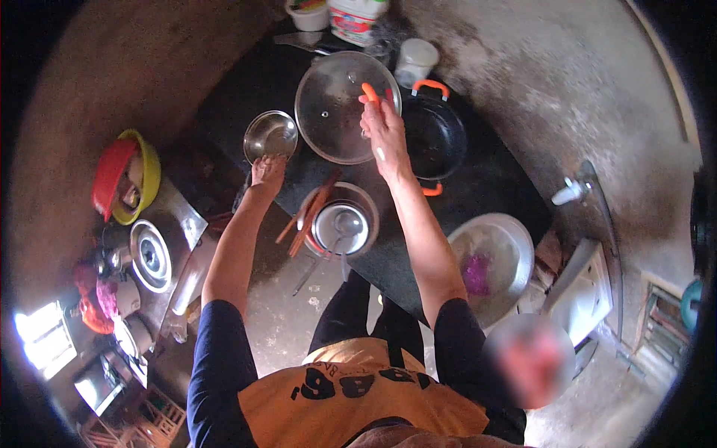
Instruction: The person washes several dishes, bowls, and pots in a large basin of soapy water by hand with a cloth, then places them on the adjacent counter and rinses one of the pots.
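Observation:
My left hand (270, 171) grips the near rim of a small stainless steel bowl (271, 131) at the left of the black table. Further right, my right hand (386, 134) is closed around an orange handle (369, 92), which appears to be that of the round glass lid (336, 137) beneath it. Behind my right hand sits a black pot (434, 140) with orange side handles. Between my arms, nearer my body, stand nested steel bowls (372, 218) with a ladle (347, 223) inside and wooden chopsticks (308, 221) across the rim.
A large metal basin (521, 252) holding a purple scrubber (476, 273) stands at the table's right. A cleaver (299, 40), a white tub (417, 59) and a plastic container (355, 22) line the far edge. At left are red and yellow basins (154, 173) and a gas stove (150, 257).

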Demonstrator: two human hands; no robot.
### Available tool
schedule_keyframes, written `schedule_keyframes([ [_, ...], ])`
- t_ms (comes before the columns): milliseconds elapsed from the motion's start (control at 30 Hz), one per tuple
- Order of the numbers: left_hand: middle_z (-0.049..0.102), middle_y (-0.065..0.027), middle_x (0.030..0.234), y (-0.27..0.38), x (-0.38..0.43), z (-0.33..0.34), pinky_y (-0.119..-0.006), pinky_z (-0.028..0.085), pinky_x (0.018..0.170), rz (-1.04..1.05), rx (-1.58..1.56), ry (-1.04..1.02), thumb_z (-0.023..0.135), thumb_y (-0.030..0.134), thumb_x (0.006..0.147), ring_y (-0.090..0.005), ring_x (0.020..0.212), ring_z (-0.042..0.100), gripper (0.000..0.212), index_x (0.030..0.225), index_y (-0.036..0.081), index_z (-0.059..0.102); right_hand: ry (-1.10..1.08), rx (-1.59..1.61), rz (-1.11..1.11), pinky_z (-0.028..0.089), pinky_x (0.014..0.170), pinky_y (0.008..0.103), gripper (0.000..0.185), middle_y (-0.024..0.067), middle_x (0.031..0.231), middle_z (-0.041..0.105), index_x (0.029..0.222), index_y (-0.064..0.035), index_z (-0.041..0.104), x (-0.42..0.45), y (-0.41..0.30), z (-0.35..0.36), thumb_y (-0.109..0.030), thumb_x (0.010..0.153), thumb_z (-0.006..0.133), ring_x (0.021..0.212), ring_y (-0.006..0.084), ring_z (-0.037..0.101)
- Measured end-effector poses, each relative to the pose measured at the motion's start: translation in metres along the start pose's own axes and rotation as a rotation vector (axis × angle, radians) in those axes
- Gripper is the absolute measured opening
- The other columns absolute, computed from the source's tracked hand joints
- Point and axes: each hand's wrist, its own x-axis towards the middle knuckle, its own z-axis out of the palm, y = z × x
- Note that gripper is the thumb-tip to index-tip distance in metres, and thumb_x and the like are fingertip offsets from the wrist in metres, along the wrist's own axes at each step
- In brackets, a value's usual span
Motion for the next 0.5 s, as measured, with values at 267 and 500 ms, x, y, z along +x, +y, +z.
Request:
schedule_keyframes([
  [267, 0.061, -0.0106, 0.11, 0.048, 0.018, 0.011, -0.042, 0.045, 0.088, 0.093, 0.137, 0.063, 0.049, 0.01, 0.082, -0.0304, 0.104, 0.057, 0.032, 0.112, 0.011, 0.061, 0.267, 0.106, -0.093, 0.032, 0.057, 0.0198, 0.03, -0.0045, 0.071, 0.042, 0.118, 0.0004, 0.054, -0.146, -0.093, -0.121, -0.021, 0.098, 0.047, 0.062, 0.0044, 0.037],
  [500, 0.058, -0.0184, 0.106, 0.084, -0.053, -0.049, -0.039, 0.045, 0.09, -0.062, -0.406, 0.515, 0.056, -0.005, 0.076, -0.0347, 0.102, 0.055, 0.039, 0.114, 0.002, 0.057, 0.552, -0.189, 0.119, 0.031, 0.057, 0.018, 0.029, -0.006, 0.074, 0.044, 0.115, -0.0011, 0.059, -0.272, -0.101, -0.215, -0.021, 0.096, 0.048, 0.063, 0.0033, 0.037],
])
